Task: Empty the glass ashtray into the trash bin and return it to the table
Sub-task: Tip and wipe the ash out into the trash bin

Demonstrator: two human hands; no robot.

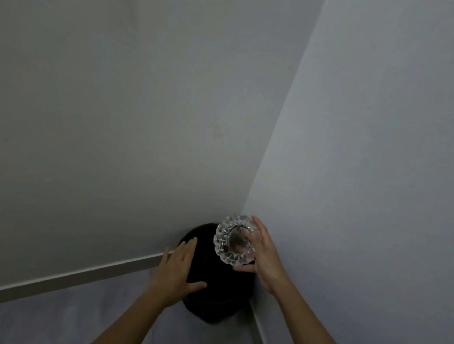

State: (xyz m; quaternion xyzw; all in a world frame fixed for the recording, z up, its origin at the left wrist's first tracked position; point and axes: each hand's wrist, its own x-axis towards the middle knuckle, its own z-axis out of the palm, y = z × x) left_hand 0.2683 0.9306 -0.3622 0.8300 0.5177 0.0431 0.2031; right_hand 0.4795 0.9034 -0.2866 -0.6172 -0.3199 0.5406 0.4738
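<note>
A cut-glass ashtray [235, 239] with a scalloped rim is held tipped on its side above a black trash bin [219, 288]. My right hand [264, 253] grips the ashtray from its right edge, fingers over the top and thumb under it. Dark residue shows in its bowl, which faces left toward me. My left hand [179, 268] lies flat with fingers spread on the bin's left rim. The bin's inside is dark and I cannot see into it.
The bin stands in a room corner where two pale grey walls [116, 109] meet. A light skirting board [76, 274] runs along the foot of both walls. Grey floor [59, 319] lies in front of the bin.
</note>
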